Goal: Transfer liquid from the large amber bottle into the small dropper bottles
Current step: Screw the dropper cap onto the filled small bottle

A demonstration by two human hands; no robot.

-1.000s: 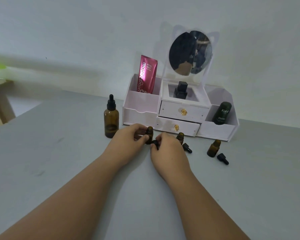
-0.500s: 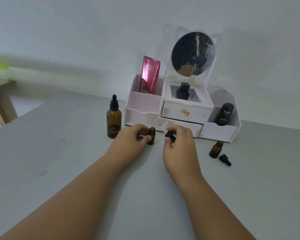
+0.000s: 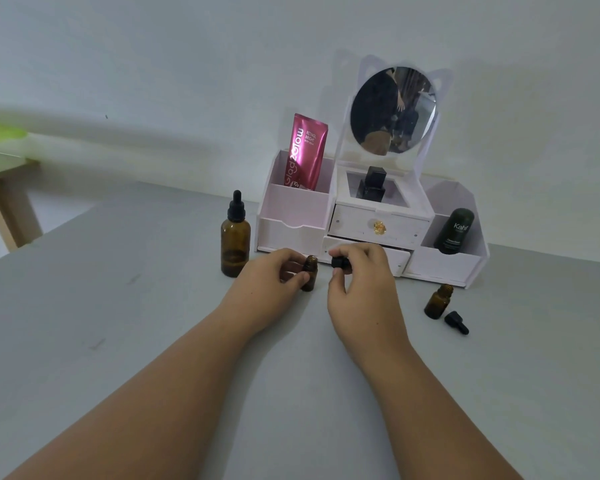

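We are early in the job, by our reckoning. The big bottle (image 3: 235, 241) stands capped with its dropper toward the far edge of the desk (image 3: 118, 323), just left of the organizer (image 3: 293, 216), with only a shallow dark layer at its bottom (how much has gone out, we cannot tell). Our left hand (image 3: 271, 289) grips a small bottle (image 3: 309, 273) upright on the desk, mouth open. Our right hand (image 3: 361, 289) pinches its cap (image 3: 340, 263) just beside that mouth, lifted clear. Toward the right edge a second small bottle (image 3: 438, 301) stands open, its cap (image 3: 457, 323) lying next to it. Whether either small bottle holds liquid we cannot see. Left, as we judge it: uncap the big bottle, draw, fill each, recap.
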